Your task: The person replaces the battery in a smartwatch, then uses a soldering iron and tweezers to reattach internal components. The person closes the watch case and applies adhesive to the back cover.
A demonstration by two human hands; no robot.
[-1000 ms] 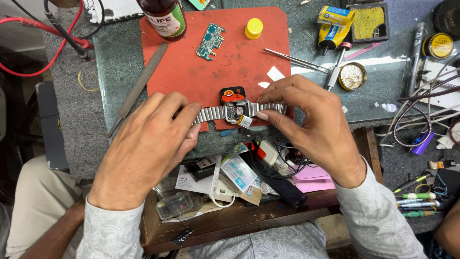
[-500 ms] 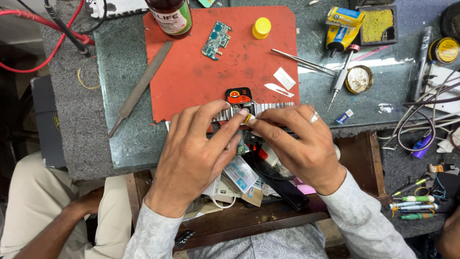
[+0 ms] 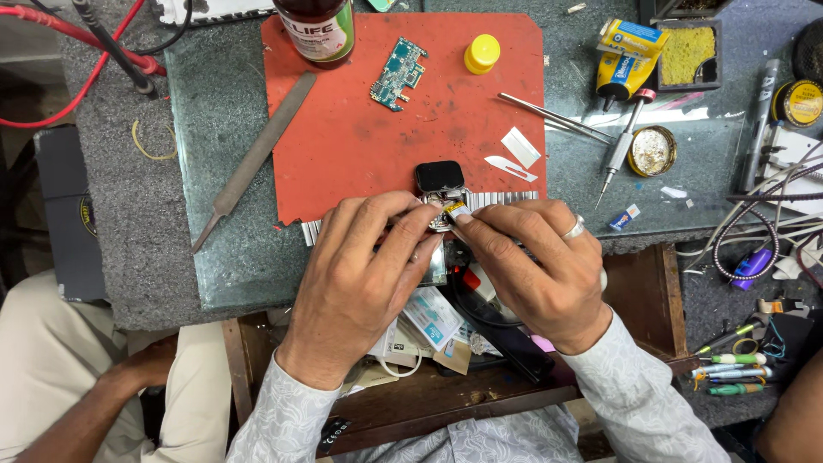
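Fingers (image 3: 403, 249) of left hand (image 3: 360, 291) and fingers (image 3: 493, 231) of right hand (image 3: 540, 274) meet tip to tip, pinched shut on a small opened watch body (image 3: 444, 214) with exposed internals. Exact grip points partly hidden by the fingertips. Right hand wears a ring (image 3: 573, 228).

Watch body sits at the near edge of the red mat (image 3: 360, 146), touching a ribbed metal strap (image 3: 506, 199) that runs out at 3 o'clock and again at 9 o'clock past the left hand. Black square watch screen (image 3: 439, 176) lies just beside it at 12 o'clock, on the mat.

Further out on the mat: two white scraps (image 3: 514, 154) at 1 o'clock, green circuit board (image 3: 399, 73) at 11 o'clock, yellow cap (image 3: 482, 53) at 12, dark bottle (image 3: 315, 30) at 11, far edge.

Off the mat on the table (image 3: 223, 257): flat metal file (image 3: 257, 154) at 10 o'clock, lying diagonal; tweezers (image 3: 553, 116) at 1 o'clock; thin screwdriver (image 3: 621, 141) and round tin (image 3: 651, 152) at 2 o'clock; yellow glue tube (image 3: 619, 60) and sponge tray (image 3: 686, 47) beyond those. Red cable (image 3: 77, 39) at 10 o'clock, far corner.

At 6 o'clock, under both hands: open wooden drawer (image 3: 446, 399) full of papers and small packets. Pens (image 3: 729, 373) at 4 o'clock. Another person's arm (image 3: 94, 394) at 8 o'clock, well apart.
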